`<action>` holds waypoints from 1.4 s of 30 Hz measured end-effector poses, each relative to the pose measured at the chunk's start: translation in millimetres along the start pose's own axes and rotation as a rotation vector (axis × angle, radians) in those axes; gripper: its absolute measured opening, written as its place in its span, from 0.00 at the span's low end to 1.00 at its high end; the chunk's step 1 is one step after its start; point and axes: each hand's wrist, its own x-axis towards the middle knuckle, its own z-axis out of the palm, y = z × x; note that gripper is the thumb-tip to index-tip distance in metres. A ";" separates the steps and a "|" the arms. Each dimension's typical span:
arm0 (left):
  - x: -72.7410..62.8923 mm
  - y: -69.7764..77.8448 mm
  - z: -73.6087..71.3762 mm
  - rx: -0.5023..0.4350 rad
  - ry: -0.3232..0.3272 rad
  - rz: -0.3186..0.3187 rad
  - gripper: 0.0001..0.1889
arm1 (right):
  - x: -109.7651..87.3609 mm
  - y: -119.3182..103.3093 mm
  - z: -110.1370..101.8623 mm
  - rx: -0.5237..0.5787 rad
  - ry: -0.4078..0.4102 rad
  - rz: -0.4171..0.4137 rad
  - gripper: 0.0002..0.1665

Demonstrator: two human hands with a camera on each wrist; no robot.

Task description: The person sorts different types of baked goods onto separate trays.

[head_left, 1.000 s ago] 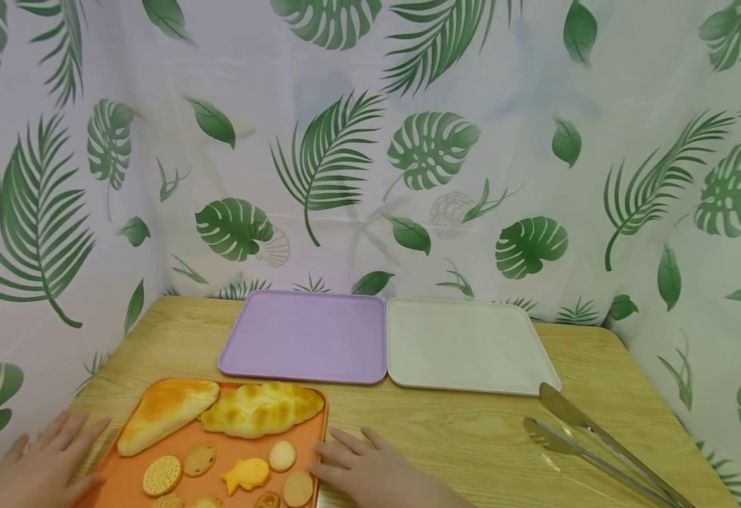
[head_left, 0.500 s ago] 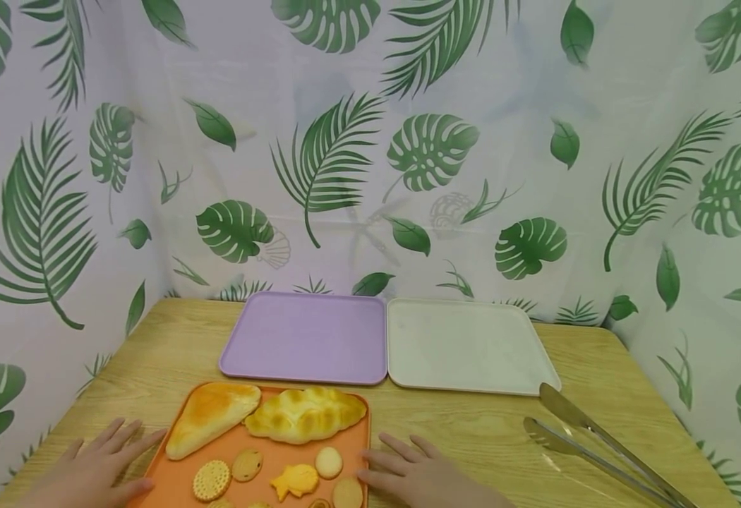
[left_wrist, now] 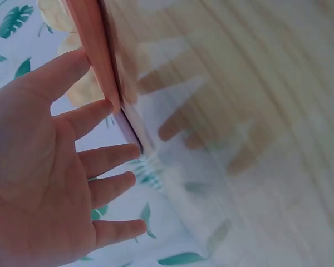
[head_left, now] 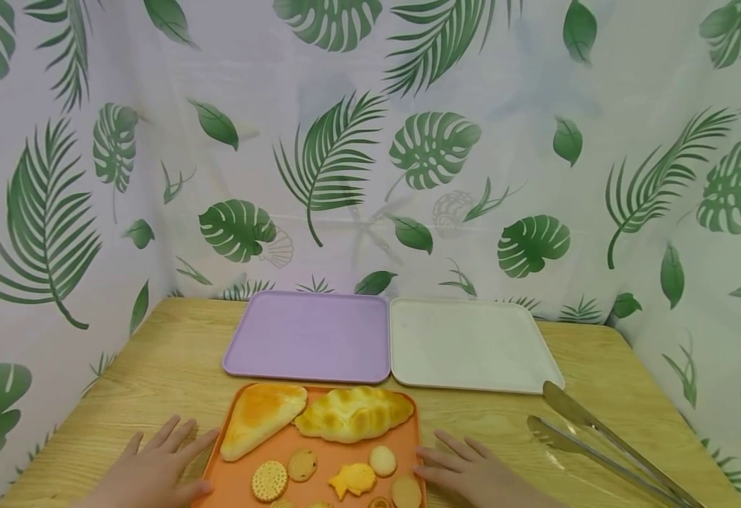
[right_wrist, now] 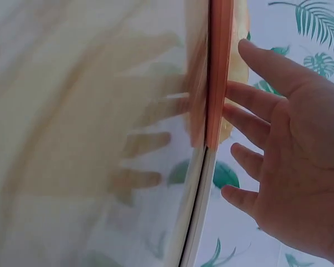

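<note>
The orange tray (head_left: 334,451) lies between left grip (head_left: 148,469) and right grip (head_left: 472,471), both with straight, spread fingers touching its sides. It seems light and stiff; hold both sides level, biscuits (head_left: 269,481) could slide.

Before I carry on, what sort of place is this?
Probably a small staged tabletop workspace, perhaps imitating a bakery counter. A leaf-printed sheet screens the back and sides of a wood-grain table, which bears an orange tray of breads and cookies, plus metal tongs.
</note>
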 end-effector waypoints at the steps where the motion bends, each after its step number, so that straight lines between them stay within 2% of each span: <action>1: 0.8 4.7 0.0 -0.010 -0.003 -0.001 0.43 | -3.9 2.8 0.6 -0.008 0.017 -0.002 0.34; 6: 8.0 27.4 -1.7 -0.028 -0.003 0.027 0.42 | -21.9 13.5 -0.3 -0.019 0.065 0.007 0.31; 12: 17.2 54.5 -4.3 -0.041 0.003 0.069 0.42 | -42.9 20.4 -4.3 0.061 0.039 0.142 0.26; 16: 21.9 69.2 -6.0 -0.044 0.008 0.092 0.43 | -53.5 26.1 -7.7 0.063 0.009 0.211 0.24; 24: 27.4 93.0 -8.0 -0.072 -0.025 0.113 0.46 | -71.2 41.2 -9.8 -0.028 0.027 0.196 0.23; 29: 28.3 99.0 -6.8 -0.070 -0.041 0.109 0.47 | -73.5 43.5 -10.1 -0.087 0.036 0.191 0.24; 31: 29.7 99.0 -5.2 -0.067 -0.042 0.100 0.47 | -73.2 42.4 -10.6 -0.121 0.085 0.176 0.25; 34: 30.7 98.8 -3.1 -0.074 -0.048 0.098 0.47 | -73.1 39.8 -12.9 -0.148 0.236 0.164 0.28; 38: 31.2 99.3 -1.7 -0.087 -0.069 0.103 0.48 | -76.0 37.8 -25.1 -0.189 0.455 0.237 0.36; 42: 31.9 99.8 -2.7 -0.102 -0.080 0.113 0.49 | -84.2 43.8 -43.9 -0.224 0.570 0.328 0.41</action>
